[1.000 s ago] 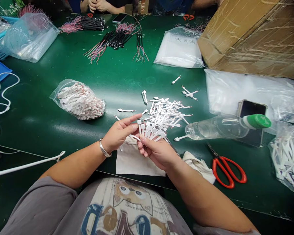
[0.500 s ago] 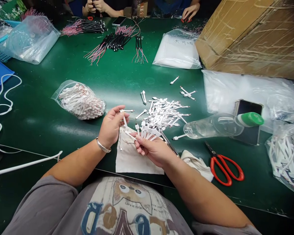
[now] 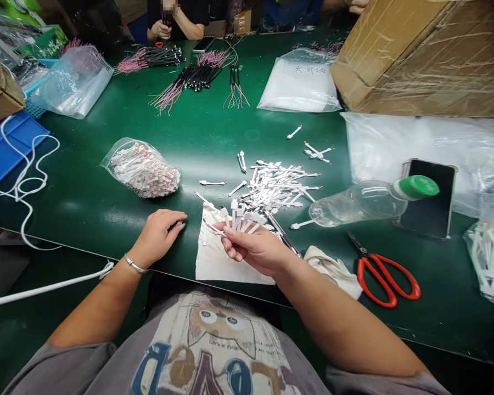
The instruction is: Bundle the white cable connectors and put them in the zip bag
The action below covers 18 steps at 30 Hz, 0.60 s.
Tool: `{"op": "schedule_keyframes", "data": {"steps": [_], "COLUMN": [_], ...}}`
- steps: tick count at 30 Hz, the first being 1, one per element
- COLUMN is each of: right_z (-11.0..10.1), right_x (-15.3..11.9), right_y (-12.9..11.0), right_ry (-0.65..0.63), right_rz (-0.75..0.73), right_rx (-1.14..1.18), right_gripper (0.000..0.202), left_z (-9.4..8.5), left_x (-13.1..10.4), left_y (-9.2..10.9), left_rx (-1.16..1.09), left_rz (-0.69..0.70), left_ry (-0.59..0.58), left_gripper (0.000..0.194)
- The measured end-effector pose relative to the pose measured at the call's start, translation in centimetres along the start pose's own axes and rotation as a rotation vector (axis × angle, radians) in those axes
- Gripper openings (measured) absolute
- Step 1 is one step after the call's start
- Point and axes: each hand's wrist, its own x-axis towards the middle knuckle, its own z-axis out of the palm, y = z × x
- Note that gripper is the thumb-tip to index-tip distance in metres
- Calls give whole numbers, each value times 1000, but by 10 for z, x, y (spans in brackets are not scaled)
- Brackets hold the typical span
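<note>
The right hand is pinching a fan of white connectors; the left hand, apparently empty, is lying loosely curled just beside it.

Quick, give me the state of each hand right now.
Left hand: palm down on the green table, fingers loosely curled, holding nothing visible.
Right hand: closed on a fan of white connector pieces.

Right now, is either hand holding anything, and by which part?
The right hand holds a fan of white connectors by their lower ends, heads up. The left hand rests on the table, holding nothing visible.
</note>
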Motion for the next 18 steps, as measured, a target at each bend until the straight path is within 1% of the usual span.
{"op": "schedule_keyframes", "data": {"steps": [2,3,4,5,7,8,9,10,11,13,16,18], "right_z": [0,0,0,0,-1,-1,-1,-1,-1,-2,-4,-6], "right_x": [0,1,1,1,2,2,2,3,3,4,5,5], "right_y": [0,0,0,0,1,2,2,3,4,4,4,4], "right_ry": [-12,-17,-23,-31,-54,-65,-73,-81,-88,-100,-103,-89], "right_rz": [-4,-2,1,3,6,2,-6,-15,-23,-32,-26,-26], "right_rx": [-10,-17,-24,-31,-51,-65,-84,-105,-123,-145,-131,-100], "right_gripper": [29,29,30,30,32,33,33,31,29,26,28,27], "left_z": [1,0,-2,-3,-4,-2,1,5,8,15,19,20], "left_x": [-2,-1,0,2,7,10,14,19,23,32,43,48], "left_y": [0,4,10,18,38,48,57,66,73,85,93,95], "left_rx": [14,-27,-99,-201,-480,-627,-763,-885,-992,-1116,-1154,-1128], "left_rz": [33,38,45,53,79,65,35,-14,-63,-147,-179,-174], "left_ry": [83,99,80,9,-250,-365,-450,-516,-551,-617,-675,-666], "left_gripper": [34,38,43,49,68,78,84,84,82,75,65,59]}}
